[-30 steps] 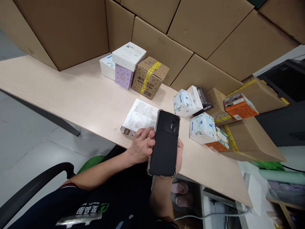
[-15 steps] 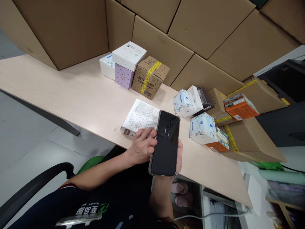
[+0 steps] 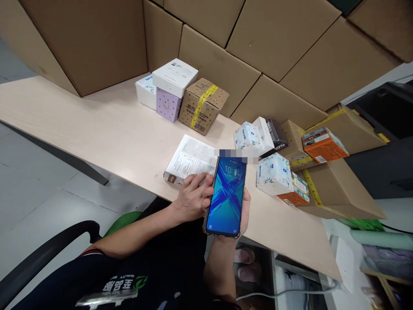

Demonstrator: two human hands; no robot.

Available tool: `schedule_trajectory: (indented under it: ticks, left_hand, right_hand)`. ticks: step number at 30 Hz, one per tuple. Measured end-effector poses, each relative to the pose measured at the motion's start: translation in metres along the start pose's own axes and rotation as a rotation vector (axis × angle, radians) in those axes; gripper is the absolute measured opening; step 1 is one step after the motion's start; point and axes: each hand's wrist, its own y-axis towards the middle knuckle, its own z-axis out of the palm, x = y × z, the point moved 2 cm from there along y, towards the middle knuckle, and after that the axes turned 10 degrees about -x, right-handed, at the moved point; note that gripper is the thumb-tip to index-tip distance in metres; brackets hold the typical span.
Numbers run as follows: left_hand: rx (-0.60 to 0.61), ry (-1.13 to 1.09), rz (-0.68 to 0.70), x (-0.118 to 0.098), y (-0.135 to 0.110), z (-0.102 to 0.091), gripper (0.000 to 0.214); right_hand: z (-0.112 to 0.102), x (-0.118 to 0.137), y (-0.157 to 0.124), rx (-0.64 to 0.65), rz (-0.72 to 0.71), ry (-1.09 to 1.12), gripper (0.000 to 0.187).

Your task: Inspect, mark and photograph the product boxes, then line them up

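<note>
A smartphone (image 3: 226, 193) in a clear-edged case is held up over the table's front edge, its screen lit with a blue wallpaper and a clock. My right hand (image 3: 245, 211) wraps it from beneath and along its right side, mostly hidden behind it. On the left edge of the phone, my left hand (image 3: 193, 198) presses with bent fingers. Just beyond, a white printed box (image 3: 190, 157) lies flat on the table, partly covered by my left fingertips and the phone. A blurred patch covers the phone's top edge.
At the back stand a taped brown carton (image 3: 204, 106), a purple box (image 3: 168, 104) and a white box (image 3: 174, 77). Right of the phone are tissue packs (image 3: 274, 174), orange boxes (image 3: 325, 145) and an open carton (image 3: 342, 189). Large cardboard boxes (image 3: 222, 69) wall the table's (image 3: 122, 129) rear.
The phone's screen has gone from dark to lit, showing a lock screen. The phone has shifted very slightly right; both hands keep nearly the same hold.
</note>
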Motion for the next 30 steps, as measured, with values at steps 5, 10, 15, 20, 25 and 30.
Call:
schedule_trajectory:
  ticks: [5, 10, 15, 20, 25, 30]
  left_hand:
    - [-0.125, 0.241, 0.254, -0.020, 0.025, -0.017, 0.017]
    - [-0.119, 0.264, 0.264, -0.022, 0.030, -0.021, 0.019]
    - [-0.107, 0.210, 0.228, -0.019, 0.026, -0.018, 0.026]
    - [-0.134, 0.154, 0.229, -0.020, 0.026, -0.022, 0.028]
    - [-0.325, 0.165, 0.097, 0.005, 0.030, -0.053, 0.044]
    - [-0.156, 0.278, -0.400, 0.055, 0.041, -0.084, 0.059]
  right_hand:
    - [-0.028, 0.030, -0.015, -0.241, -0.299, -0.072, 0.055]
    - [-0.097, 0.065, -0.033, -0.579, -0.656, -0.522, 0.051]
    - [-0.147, 0.075, -0.031, -0.682, -0.766, -1.412, 0.067]
    - [-0.172, 0.064, -0.011, -0.609, -0.868, -1.792, 0.070]
    - [-0.179, 0.061, -0.003, -0.620, -0.977, -1.878, 0.066]
    - [-0.126, 0.063, -0.005, -0.534, -0.960, -1.634, 0.060]
